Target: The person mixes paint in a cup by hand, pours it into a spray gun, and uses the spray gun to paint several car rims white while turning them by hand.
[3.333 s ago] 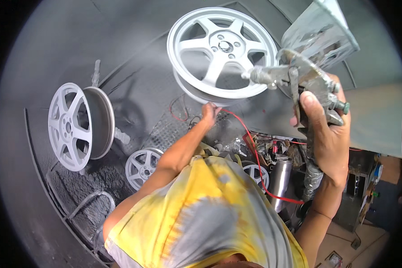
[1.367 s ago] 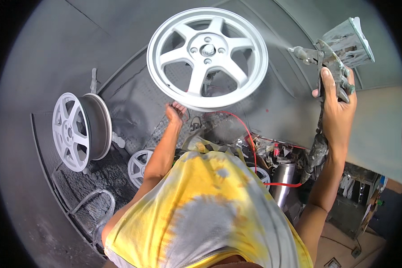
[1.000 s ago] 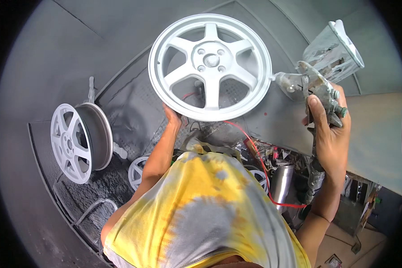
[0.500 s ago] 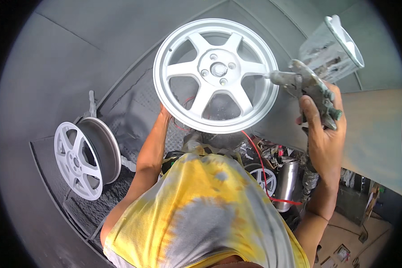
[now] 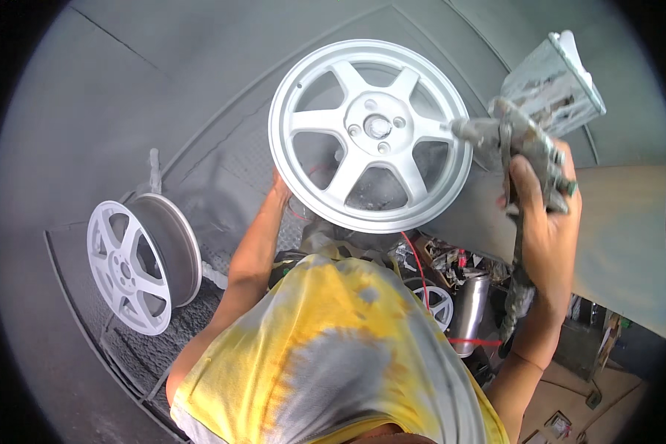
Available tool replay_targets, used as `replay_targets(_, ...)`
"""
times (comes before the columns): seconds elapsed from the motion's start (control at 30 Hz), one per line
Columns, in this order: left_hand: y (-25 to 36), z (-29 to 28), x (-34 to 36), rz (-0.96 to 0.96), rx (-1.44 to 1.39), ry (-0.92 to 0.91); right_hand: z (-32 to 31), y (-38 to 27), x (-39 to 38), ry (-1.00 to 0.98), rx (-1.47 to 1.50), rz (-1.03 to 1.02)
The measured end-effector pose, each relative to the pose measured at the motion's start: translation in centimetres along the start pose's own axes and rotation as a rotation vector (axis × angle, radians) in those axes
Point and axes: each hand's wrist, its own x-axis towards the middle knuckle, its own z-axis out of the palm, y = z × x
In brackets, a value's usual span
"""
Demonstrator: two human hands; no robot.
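Observation:
In front of me is a white six-spoke wheel (image 5: 362, 177) with its face toward me. My left hand (image 5: 280, 185) is at the wheel's lower left edge; its fingers are hidden behind the rim. My right hand (image 5: 544, 203) is wrapped round a paint-crusted spray gun (image 5: 529, 148), with a finger on the trigger side. The gun's nozzle is close to the right side of the wheel, apart from its face as far as I can see. A translucent paint cup (image 5: 551, 85), streaked with white and grey, sits tilted on top of the gun.
A second white wheel (image 5: 129, 270) stands at the left on a dark rough surface. Below the gun are a silver cylinder (image 5: 471, 314), another wheel (image 5: 434, 305), a thin red hose (image 5: 416, 259) and clutter. A pale panel (image 5: 621, 244) stands at the right. Grey walls surround the space.
The white wheel appears a little further right and lower and looks slightly turned clockwise. My right hand and the spray gun have shifted slightly right and down with it. The view itself has moved a little.

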Motion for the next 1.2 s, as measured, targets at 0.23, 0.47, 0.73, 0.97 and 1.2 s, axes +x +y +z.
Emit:
replay_targets(0.23, 1.0, -0.2, 0.5, 0.008, -0.001, -0.008, 2.8, 1.8, 6.8, 0.011, 0.066, -0.223)
replay_targets(0.47, 2.0, 0.2, 1.1, 0.029, -0.016, 0.011, 6.0, 0.4, 5.8, -0.223, 0.156, -0.187)
replay_targets(0.73, -3.7, 4.7, -9.0, 0.011, -0.377, 0.339, 8.9, 2.3, 5.5, -0.393, 0.201, -0.268)
replay_targets(0.97, -16.3, 7.9, -17.4, -0.515, -0.576, 0.023, 11.2, 3.6, 5.4, -0.424, 0.042, -0.325)
replay_targets(1.2, -13.4, 0.8, -13.5, -0.290, -0.444, 0.317, 10.5, 3.2, 5.4, -0.360, -0.076, -0.453)
